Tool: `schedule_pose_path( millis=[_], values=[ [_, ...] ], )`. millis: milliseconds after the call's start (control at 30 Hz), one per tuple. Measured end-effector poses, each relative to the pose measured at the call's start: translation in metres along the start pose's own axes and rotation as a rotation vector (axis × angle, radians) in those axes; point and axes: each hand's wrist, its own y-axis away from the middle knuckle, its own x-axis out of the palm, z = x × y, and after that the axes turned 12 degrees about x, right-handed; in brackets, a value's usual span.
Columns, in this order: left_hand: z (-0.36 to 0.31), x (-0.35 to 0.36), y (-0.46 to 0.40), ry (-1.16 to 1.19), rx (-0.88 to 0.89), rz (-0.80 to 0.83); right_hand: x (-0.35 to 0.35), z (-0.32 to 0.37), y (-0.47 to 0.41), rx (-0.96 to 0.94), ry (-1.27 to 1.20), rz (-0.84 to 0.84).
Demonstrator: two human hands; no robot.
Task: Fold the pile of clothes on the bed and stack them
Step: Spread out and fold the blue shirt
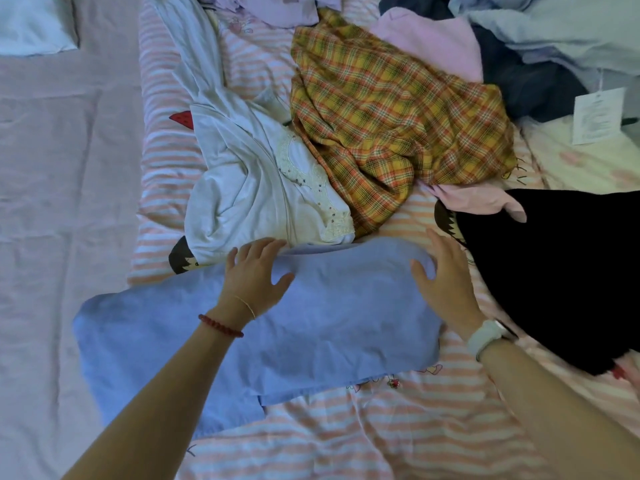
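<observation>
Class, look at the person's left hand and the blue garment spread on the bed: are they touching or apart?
Touching. The head view shows the left hand lying flat on the blue garment, its fingers spread over the far edge with no gap visible.

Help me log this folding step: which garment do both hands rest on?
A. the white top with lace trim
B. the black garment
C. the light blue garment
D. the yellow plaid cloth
C: the left hand and the right hand lie with fingers spread on the light blue garment, while the other garments lie beyond or beside it, untouched.
</observation>
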Motion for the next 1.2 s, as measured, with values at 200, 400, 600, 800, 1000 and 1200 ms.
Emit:
schedule_pose_path(
  millis=[200, 400, 600, 800, 1000, 1200],
  values=[
    [-0.052, 0.028, 0.054, -0.083, 0.181, -0.142, 0.022, -0.027, 0.061, 0.299, -0.277, 0.102],
    [-0.057, 0.033, 0.031, -0.093, 0.202, -0.205, 0.027, -0.02, 0.061, 0.219, 0.014, 0.013],
    [-0.027, 0.02, -0.021, 0.124, -0.055, 0.06, 0.019, -0.006, 0.04, -0.025, 0.157, 0.006],
    [-0.007, 0.017, -0.028, 0.011, 0.005, 0.326, 0.018, 0.017, -0.012, -0.283, 0.34, 0.23],
    [-0.011, 0.019, -0.017, 0.019, 0.018, 0.187, 0.019, 0.038, -0.026, -0.36, 0.47, 0.386],
    [-0.005, 0.027, 0.015, -0.071, 0.031, 0.085, 0.005, 0.024, 0.025, -0.724, 0.36, 0.118]
  ],
)
